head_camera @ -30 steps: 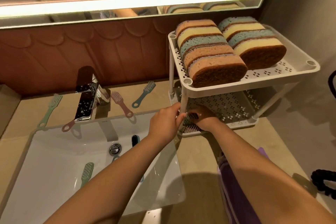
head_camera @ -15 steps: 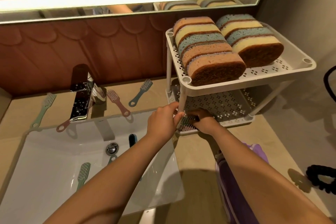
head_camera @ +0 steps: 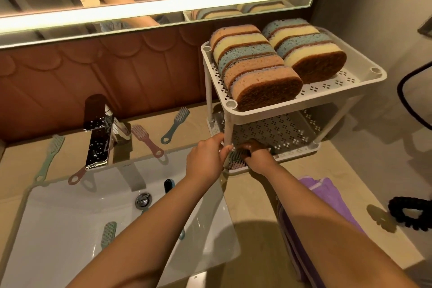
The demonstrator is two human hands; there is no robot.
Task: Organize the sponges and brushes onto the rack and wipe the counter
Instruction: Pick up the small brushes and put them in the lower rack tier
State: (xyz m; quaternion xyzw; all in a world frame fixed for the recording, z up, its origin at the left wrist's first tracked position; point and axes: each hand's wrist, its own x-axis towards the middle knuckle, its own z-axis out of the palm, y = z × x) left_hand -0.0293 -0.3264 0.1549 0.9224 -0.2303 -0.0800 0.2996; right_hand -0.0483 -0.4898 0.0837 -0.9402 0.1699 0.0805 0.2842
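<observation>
A white two-tier rack point(head_camera: 364, 80) stands at the back right of the counter. Its top shelf holds two rows of sponges point(head_camera: 259, 70) set on edge. My left hand point(head_camera: 207, 159) pinches the rack's front left post. My right hand point(head_camera: 258, 155) reaches onto the lower shelf point(head_camera: 285, 133), its fingers closed over brushes point(head_camera: 236, 159) lying at the shelf's front left corner. A pink brush point(head_camera: 147, 139), a blue brush point(head_camera: 175, 124) and a green brush point(head_camera: 50, 156) lie on the counter behind the sink. Another pink brush point(head_camera: 78, 175) lies under the tap.
A white sink point(head_camera: 70, 217) holds a green brush point(head_camera: 108, 234) and a black-bristled brush point(head_camera: 168, 186). The chrome tap point(head_camera: 98, 133) stands behind the basin. A purple cloth point(head_camera: 327, 196) lies on the counter by my right arm. A black scrunchie point(head_camera: 411, 213) is at the right.
Both hands have stayed at the rack's front left corner. My right hand has shifted slightly over the brushes on the lower shelf.
</observation>
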